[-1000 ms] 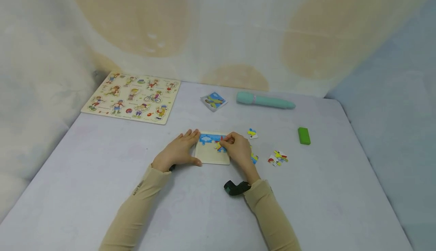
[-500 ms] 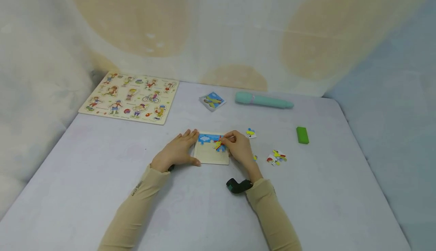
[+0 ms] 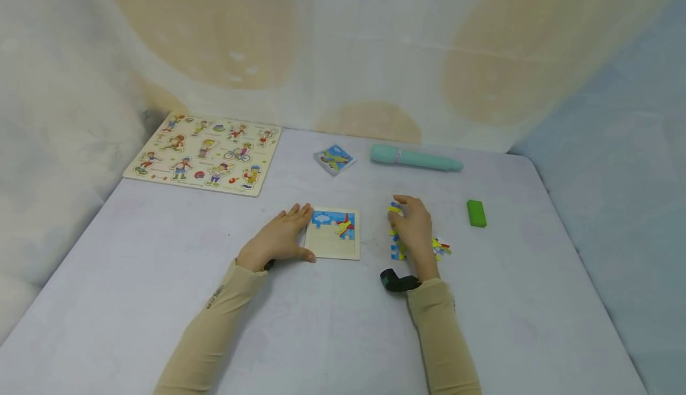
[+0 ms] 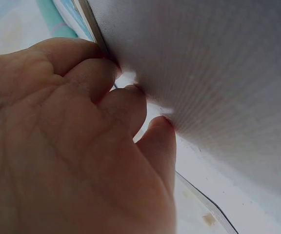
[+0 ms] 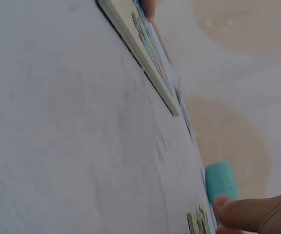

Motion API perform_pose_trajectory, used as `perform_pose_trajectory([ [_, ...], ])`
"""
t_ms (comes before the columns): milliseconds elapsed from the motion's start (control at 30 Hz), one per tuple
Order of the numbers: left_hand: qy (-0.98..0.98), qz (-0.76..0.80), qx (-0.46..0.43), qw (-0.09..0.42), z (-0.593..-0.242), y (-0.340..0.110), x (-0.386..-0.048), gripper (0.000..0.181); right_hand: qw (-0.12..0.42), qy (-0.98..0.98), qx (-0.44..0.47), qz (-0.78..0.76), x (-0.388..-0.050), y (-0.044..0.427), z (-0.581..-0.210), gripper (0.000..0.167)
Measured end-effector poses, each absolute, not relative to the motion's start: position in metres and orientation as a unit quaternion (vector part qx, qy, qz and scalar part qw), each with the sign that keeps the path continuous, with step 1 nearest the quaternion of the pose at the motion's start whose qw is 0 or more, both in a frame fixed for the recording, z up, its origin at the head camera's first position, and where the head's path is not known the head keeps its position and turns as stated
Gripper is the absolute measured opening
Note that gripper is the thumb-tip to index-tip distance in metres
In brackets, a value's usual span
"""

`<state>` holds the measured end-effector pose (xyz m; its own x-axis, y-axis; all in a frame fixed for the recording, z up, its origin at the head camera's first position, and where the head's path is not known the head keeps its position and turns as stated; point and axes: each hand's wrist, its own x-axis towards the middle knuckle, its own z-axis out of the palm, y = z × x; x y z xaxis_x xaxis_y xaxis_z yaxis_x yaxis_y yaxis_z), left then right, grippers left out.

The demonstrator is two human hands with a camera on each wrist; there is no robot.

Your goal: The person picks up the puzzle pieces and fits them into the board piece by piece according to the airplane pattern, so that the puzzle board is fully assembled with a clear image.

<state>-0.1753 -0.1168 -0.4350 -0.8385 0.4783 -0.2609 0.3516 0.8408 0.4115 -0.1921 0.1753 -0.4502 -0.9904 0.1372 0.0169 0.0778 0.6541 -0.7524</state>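
Observation:
A small square wooden puzzle tray (image 3: 333, 248) lies in mid-table, with sky and red-and-yellow plane pieces across its top and upper right. My left hand (image 3: 278, 239) rests at its left side, fingers stretched, fingertips touching the edge and thumb near the lower corner. Over loose puzzle pieces (image 3: 395, 252) right of the tray is my right hand (image 3: 414, 225), thumb and index finger parted around the top piece. It partly hides these pieces. In the right wrist view the thumb (image 5: 248, 212) is close to pieces (image 5: 198, 220); no lifted piece shows.
More loose pieces (image 3: 442, 247) lie right of my right hand. A green block (image 3: 476, 213) is farther right. Behind are a turquoise pen-shaped thing (image 3: 415, 158) and a plane picture card (image 3: 334, 159). A larger puzzle board (image 3: 206, 154) with sports figures is back left.
My right hand has left the piece at the tray's upper right, which now lies uncovered there, and has moved right over the loose pieces. The left hand has stayed in place.

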Motion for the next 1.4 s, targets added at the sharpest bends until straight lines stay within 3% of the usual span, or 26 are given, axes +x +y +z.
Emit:
perform_pose_trajectory([
  [233, 0.943, 0.172, 0.224, 0.175, -0.433, -0.119, -0.176, 0.109, 0.013, -0.926, -0.066, 0.371, -0.194, 0.183, -0.446, 0.046],
  [533, 0.943, 0.173, 0.223, 0.175, -0.433, -0.118, -0.176, 0.11, -0.062, -0.942, -0.071, 0.323, -0.196, 0.181, -0.438, 0.042],
  [833, 0.944, 0.173, 0.218, 0.178, -0.435, -0.119, -0.176, 0.11, 0.008, -0.908, -0.116, 0.403, -0.194, 0.201, -0.447, 0.025],
  [1067, 0.941, 0.18, 0.218, 0.185, -0.434, -0.117, -0.175, 0.109, -0.004, -0.863, -0.14, 0.485, -0.194, 0.212, -0.449, 0.021],
  [1167, 0.942, 0.177, 0.219, 0.184, -0.433, -0.117, -0.174, 0.109, -0.027, -0.855, -0.12, 0.504, -0.193, 0.206, -0.444, 0.022],
  [1400, 0.94, 0.181, 0.219, 0.186, -0.435, -0.117, -0.174, 0.109, -0.139, -0.852, -0.021, 0.504, -0.189, 0.172, -0.437, 0.02],
])
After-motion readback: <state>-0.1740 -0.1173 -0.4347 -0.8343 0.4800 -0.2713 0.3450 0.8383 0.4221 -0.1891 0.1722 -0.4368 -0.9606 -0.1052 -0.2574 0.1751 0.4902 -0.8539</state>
